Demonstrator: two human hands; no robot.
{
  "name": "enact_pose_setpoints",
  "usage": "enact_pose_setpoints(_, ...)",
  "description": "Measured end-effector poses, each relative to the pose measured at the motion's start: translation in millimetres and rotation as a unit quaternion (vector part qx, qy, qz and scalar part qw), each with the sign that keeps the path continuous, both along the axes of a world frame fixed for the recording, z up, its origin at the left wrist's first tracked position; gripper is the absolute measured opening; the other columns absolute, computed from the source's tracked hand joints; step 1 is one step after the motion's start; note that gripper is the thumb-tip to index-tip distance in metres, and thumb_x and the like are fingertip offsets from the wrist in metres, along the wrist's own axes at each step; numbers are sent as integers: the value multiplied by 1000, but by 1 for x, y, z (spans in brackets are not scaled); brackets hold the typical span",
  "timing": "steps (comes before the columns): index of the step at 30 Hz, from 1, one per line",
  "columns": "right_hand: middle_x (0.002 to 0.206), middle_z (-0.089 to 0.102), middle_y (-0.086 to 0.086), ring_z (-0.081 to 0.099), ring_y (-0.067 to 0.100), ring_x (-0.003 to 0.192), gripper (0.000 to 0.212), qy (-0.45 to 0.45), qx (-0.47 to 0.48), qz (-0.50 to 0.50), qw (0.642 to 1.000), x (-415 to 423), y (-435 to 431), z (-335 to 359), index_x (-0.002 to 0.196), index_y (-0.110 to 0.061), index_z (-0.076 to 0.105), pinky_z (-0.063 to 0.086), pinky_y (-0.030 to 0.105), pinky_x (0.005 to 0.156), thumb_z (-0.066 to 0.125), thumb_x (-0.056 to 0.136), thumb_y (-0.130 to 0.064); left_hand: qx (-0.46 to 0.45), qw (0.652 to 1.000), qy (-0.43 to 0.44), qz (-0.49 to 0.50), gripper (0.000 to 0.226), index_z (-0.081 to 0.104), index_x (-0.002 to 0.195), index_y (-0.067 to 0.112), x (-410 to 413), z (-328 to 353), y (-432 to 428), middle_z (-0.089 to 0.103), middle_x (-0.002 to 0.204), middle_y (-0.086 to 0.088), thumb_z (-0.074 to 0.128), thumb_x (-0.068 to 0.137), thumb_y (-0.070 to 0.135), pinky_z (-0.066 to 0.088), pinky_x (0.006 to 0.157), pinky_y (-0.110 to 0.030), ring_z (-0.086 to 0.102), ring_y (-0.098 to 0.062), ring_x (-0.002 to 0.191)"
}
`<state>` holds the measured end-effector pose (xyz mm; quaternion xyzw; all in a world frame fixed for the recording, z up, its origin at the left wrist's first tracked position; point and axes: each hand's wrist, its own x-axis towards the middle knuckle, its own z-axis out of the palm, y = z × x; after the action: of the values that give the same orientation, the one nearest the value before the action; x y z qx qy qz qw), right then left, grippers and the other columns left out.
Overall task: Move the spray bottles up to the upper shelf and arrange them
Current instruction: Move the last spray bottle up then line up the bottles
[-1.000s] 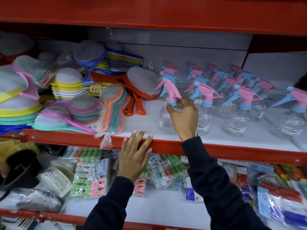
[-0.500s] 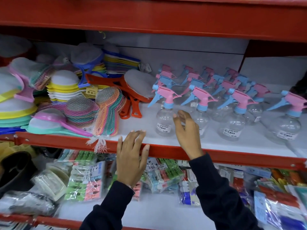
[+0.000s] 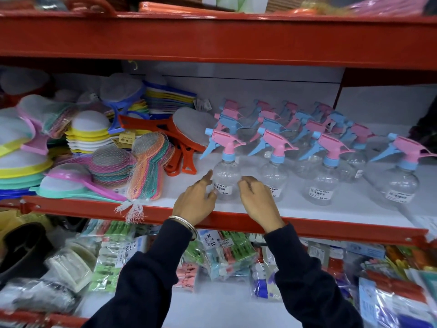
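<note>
Your left hand [image 3: 197, 201] and right hand [image 3: 259, 201], fingers loosely spread, flank the near-left spray bottle [image 3: 225, 172] to square it with its row.

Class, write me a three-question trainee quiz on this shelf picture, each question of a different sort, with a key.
1. True or false: the left hand has lifted the front left bottle off the shelf.
2. Multiple choice: the front bottles' triggers are A) blue B) red C) green.
3. Fill in: the bottle between both hands has a ____ spray head.

Key: 1 false, it stands on the shelf, with the right hand beside it; 2 A; 3 pink.
</note>
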<state>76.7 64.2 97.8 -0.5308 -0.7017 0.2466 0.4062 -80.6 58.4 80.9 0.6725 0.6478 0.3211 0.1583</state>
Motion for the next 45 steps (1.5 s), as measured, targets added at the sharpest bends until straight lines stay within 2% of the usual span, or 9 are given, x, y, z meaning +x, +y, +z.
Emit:
enact_pose_setpoints(4, 103, 56, -6, 52, 10, 95, 32, 51, 31, -12, 998, 13, -10, 5, 118, -10, 55, 36, 21, 79, 41, 95, -26, 82, 994, -1, 66, 58, 28, 143, 23, 11, 1, -7, 46, 141, -2, 49, 90, 32, 37, 103, -40, 43, -24, 127)
enact_pose_setpoints(9, 112, 60, -2, 55, 7, 97, 28, 187, 179, -111, 959, 55, -20, 0, 115, -15, 57, 39, 2, 78, 43, 94, -28, 275, 954, -118, 2, 38, 46, 126, 18, 62, 11, -28, 53, 123, 4, 52, 88, 18, 39, 97, -25, 49, -9, 113)
enact_pose_setpoints(13, 113, 53, -4, 48, 9, 106, 38, 144, 82, -99, 981, 80, -10, 4, 126, -8, 50, 34, 8, 80, 37, 98, -30, 95, 985, -105, -97, 59, 29, 142, 18, 98, 12, -13, 37, 142, 3, 54, 89, 28, 38, 106, -37, 42, -12, 126)
enact_pose_setpoints(16, 74, 58, 2, 56, 24, 82, 45, 60, 39, -70, 995, 86, -4, 6, 91, -5, 56, 36, 31, 70, 28, 98, -40, -9, 992, -81, -101, 71, 16, 146, 12, 110, 17, -1, 29, 149, -9, 55, 87, 21, 33, 109, -34, 35, -25, 134)
enact_pose_setpoints(21, 55, 45, 1, 46, 17, 58, 47, 38, 49, -67, 996, 96, -6, 11, 60, -15, 39, 33, 28, 55, 28, 98, -39, -20, 986, -128, -107, 56, 31, 138, 14, 114, 21, -5, 48, 133, -8, 54, 87, 11, 41, 97, -30, 48, -25, 122)
enact_pose_setpoints(25, 62, 51, -5, 49, 9, 63, 38, 62, 63, -52, 995, 104, -13, 13, 66, -26, 46, 34, 27, 57, 30, 98, -38, 14, 992, -107, -60, 66, 24, 143, 13, 121, 15, -6, 39, 140, 0, 56, 86, 21, 35, 105, -31, 39, -21, 131)
enact_pose_setpoints(30, 124, 58, -6, 52, 4, 113, 47, 194, 149, -121, 962, 143, -24, -1, 125, -18, 54, 39, 5, 87, 34, 94, -48, 220, 962, -155, -51, 49, 39, 132, 20, 160, 15, -23, 45, 130, 6, 55, 86, 20, 38, 102, -27, 45, -7, 120)
enact_pose_setpoints(39, 125, 61, 14, 53, 29, 118, 55, 132, 11, -112, 985, 198, 3, -2, 128, -17, 51, 36, 29, 91, 24, 95, -52, -47, 982, -104, -153, 80, 4, 149, 15, 221, 23, 5, 13, 157, -6, 55, 88, 19, 22, 108, -22, 22, -21, 141)
enact_pose_setpoints(45, 104, 67, 26, 63, 33, 96, 58, 130, 16, -95, 987, 205, 4, 0, 101, -10, 62, 46, 44, 88, 26, 94, -54, -69, 983, -112, -127, 80, 7, 149, 17, 223, 16, 10, 21, 155, -8, 56, 86, 22, 32, 111, -37, 29, -23, 139)
